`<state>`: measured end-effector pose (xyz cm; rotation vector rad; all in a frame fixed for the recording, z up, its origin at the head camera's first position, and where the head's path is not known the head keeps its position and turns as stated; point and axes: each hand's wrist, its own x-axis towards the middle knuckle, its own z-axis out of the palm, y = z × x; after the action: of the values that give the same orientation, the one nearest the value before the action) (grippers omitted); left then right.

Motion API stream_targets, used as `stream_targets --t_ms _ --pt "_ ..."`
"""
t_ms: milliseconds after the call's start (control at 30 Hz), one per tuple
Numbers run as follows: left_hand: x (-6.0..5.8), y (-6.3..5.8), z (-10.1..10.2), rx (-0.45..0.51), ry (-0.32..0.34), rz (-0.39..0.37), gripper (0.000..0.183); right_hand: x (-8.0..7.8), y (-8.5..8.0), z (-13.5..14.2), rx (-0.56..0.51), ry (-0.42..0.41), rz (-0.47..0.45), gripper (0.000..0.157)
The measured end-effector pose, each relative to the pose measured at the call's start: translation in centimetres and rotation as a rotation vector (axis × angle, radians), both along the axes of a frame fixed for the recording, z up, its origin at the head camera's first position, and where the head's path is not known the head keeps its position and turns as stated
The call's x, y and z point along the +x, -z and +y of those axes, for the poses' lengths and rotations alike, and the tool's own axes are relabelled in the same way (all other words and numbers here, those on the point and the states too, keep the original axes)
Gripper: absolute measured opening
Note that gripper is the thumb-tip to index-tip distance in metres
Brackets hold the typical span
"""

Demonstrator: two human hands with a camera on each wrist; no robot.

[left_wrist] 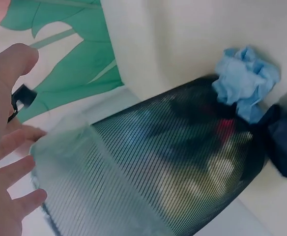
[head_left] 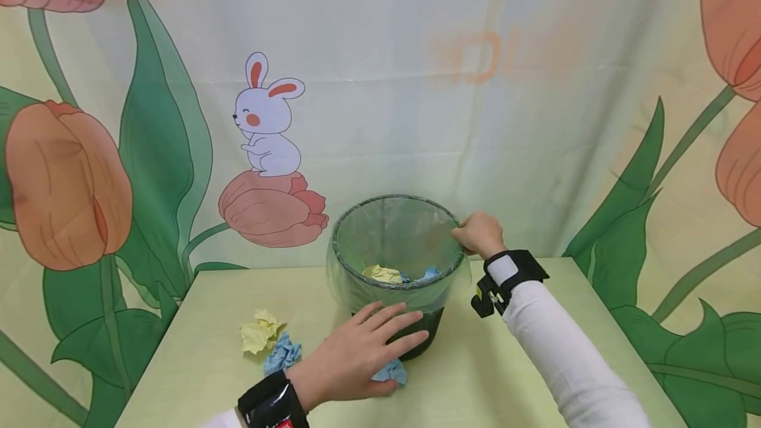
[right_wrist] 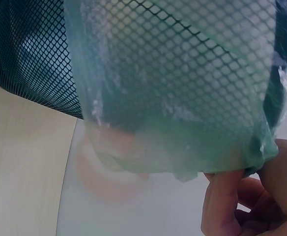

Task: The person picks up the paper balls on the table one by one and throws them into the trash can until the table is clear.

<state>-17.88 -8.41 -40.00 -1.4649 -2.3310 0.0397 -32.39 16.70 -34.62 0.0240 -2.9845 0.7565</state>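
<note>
The left hand (head_left: 359,354), fingers spread, is before the mesh wastebasket (head_left: 429,332), which seems to stand on the desk (head_left: 499,349); the right hand (head_left: 480,235) pinches its bag-covered rim (head_left: 398,197), so a sideways pull could tip it.

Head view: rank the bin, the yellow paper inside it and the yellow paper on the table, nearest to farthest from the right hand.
1. Bin: nearest; the right hand grips its rim.
2. Yellow paper inside the bin: left of that hand.
3. Yellow paper on the table: farthest, left of the bin.
</note>
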Motion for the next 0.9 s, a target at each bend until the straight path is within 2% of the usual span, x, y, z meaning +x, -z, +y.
stream_targets --t_ms 133,333,700,900 --pt "0.5 1.7 0.2 0.009 0.011 -0.027 0.075 0.0 0.0 0.0 -0.001 0.003 -0.004 0.046" --pt "0.6 4.4 0.3 0.001 -0.014 -0.088 0.073 0.0 0.1 0.0 0.013 0.003 -0.006 0.047" --pt "-0.4 9.4 0.1 0.049 -0.068 -0.138 0.07 -0.1 0.1 0.0 0.012 0.005 -0.019 0.047" --pt "-1.0 12.1 0.1 0.061 -0.123 -0.207 0.068 0.0 0.0 0.0 0.008 0.001 -0.011 0.047"
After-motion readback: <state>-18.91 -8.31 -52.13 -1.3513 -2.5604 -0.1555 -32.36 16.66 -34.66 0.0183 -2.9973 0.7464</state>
